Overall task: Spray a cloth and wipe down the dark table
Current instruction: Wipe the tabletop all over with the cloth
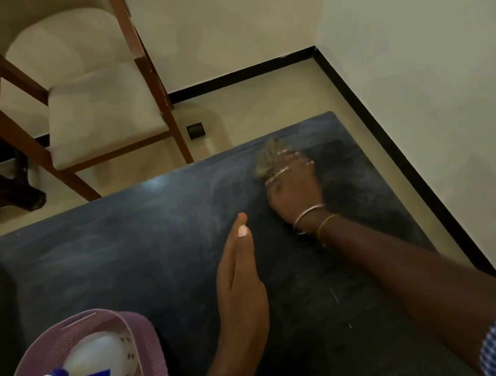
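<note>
— Tan, shaggy cloth: where is it, and what holds it?

— At 1 o'clock on the dark tabletop, close to the far edge. Your right hand lies on top of it, bearing down. The fingers are smeared by motion, so I cannot tell whether they curl round the fabric or lie flat on it.

— And my left hand?

— Your left hand is near the centre, fingers straight and together, holding nothing. I cannot tell whether it touches the surface.

— How will the cloth handle?

— Judge it light, soft and limp. It will likely bunch under a push and drag where damp. Take hold at the middle of the wad, palm over the bulk, so loose ends do not trail off the edge.

— The sprayer?

— The white spray bottle with the blue trigger lies in the pink basket at 7 o'clock. It is likely light plastic; grasp it at the neck under the trigger. Pale streaks cross the tabletop, so wiping appears under way, not finished.
</note>
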